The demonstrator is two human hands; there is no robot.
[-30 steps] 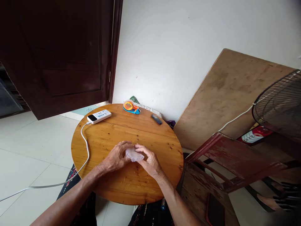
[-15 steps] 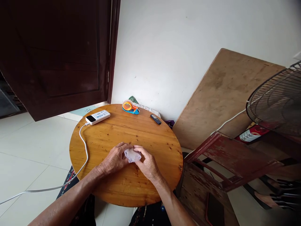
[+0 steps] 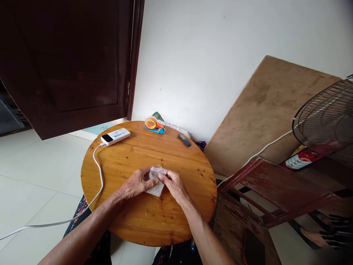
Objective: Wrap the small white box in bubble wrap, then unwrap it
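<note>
Plastic wrapper (crinkly, clear, a white label at its near end) lies mid-tabletop between my hands: left hand pinches its left edge, right hand grips its right, both equally near.

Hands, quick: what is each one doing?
Left hand: closed on the small clear plastic packet.
Right hand: pinching the same packet.
</note>
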